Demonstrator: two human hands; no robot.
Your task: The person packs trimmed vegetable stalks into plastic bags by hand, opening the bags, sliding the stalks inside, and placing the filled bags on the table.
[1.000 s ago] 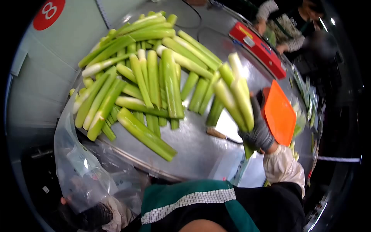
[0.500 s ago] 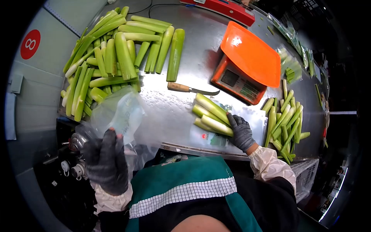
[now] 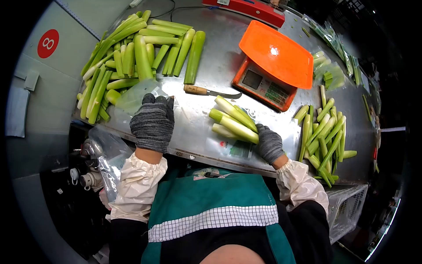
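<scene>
My right hand (image 3: 269,143), in a grey knit glove, is closed around the lower ends of a small bunch of cut leek pieces (image 3: 233,124). The bunch rests on a flat clear plastic bag (image 3: 241,150) with a red mark. To the left, my gloved left hand (image 3: 153,123) has its fingers bent down over another clear plastic bag (image 3: 136,96) and grips it near the leek pile. The fingertips are partly hidden from above. A curved knife with a wooden handle (image 3: 196,90) lies on the metal table (image 3: 198,121) between the hands, touched by neither.
A big heap of long leek stalks (image 3: 143,57) covers the back left. Behind my right hand stands an orange scale (image 3: 277,55). Thinner leek pieces (image 3: 327,136) lie at the right, with bagged leeks (image 3: 332,77) beyond. A red device (image 3: 250,11) sits at the far edge.
My left hand has moved forward and right from the table's near edge, bringing the clear bag down toward the tabletop. My right hand stays on the leek bunch. The view has shifted slightly.
</scene>
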